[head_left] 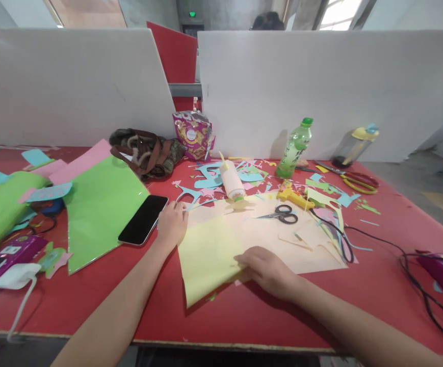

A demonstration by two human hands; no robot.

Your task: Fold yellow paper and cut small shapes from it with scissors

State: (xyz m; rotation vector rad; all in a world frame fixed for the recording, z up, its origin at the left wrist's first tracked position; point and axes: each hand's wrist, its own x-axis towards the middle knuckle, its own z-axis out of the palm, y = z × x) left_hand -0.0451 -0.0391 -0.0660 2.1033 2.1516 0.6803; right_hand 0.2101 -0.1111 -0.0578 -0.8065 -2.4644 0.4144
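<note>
The yellow sheet (209,255) lies between the hands, its long axis running left to right. The right hand (269,270) rests flat on its near edge, fingers together. The left hand (172,223), fingers curled with the grip unclear, touches its far-left corner beside the phone (144,219).

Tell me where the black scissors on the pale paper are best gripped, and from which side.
Probably the black loops, from above and the right: the scissors lie flat on the paper, blades pointing left, loops at the right end.
</note>
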